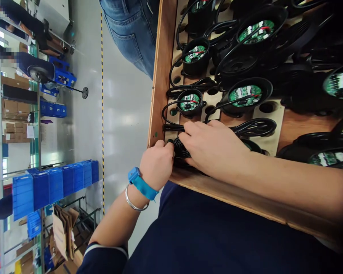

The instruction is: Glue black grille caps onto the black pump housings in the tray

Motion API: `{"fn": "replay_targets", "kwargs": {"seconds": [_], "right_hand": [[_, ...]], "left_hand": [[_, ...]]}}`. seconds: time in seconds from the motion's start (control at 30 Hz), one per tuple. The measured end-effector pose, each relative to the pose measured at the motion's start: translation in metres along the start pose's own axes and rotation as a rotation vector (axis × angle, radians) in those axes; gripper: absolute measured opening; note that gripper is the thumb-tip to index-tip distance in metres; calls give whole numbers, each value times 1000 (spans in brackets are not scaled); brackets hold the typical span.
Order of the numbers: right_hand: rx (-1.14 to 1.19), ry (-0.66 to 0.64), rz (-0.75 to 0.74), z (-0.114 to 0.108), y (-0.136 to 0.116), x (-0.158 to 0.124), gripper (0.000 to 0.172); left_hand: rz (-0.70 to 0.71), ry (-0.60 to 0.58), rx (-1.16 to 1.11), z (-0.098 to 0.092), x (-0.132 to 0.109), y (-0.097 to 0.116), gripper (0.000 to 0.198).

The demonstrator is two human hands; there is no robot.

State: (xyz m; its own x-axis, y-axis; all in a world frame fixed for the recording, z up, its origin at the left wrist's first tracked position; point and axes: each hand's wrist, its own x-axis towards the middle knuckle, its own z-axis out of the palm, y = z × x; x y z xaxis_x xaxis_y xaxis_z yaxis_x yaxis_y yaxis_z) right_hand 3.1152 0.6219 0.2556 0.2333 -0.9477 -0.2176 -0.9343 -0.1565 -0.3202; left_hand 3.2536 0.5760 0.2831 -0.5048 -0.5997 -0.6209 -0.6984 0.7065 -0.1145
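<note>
My left hand, with a blue wristband and a silver bangle, is closed on the edge of a black round vented part at the near corner of the wooden tray. My right hand lies over the same part, its fingers curled onto it and touching a coiled black cable. Most of the part is hidden under my hands. Just beyond stand black round housings with green circuit boards inside, each with a black cord.
Several more black housings with green boards and tangled cords fill the perforated tray. A person in jeans stands beside the tray's far end. Blue bins, cardboard boxes and shelving line the aisle past a yellow-black floor stripe.
</note>
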Motion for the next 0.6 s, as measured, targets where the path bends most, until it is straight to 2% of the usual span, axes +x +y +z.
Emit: {"fn": "replay_targets", "kwargs": {"seconds": [0.43, 0.6], "right_hand": [[-34, -138, 76, -13, -13, 10, 20], [-60, -128, 103, -11, -19, 9, 22]], "left_hand": [[51, 75, -5, 0, -1, 0, 23], [59, 116, -34, 2, -1, 0, 25]]}}
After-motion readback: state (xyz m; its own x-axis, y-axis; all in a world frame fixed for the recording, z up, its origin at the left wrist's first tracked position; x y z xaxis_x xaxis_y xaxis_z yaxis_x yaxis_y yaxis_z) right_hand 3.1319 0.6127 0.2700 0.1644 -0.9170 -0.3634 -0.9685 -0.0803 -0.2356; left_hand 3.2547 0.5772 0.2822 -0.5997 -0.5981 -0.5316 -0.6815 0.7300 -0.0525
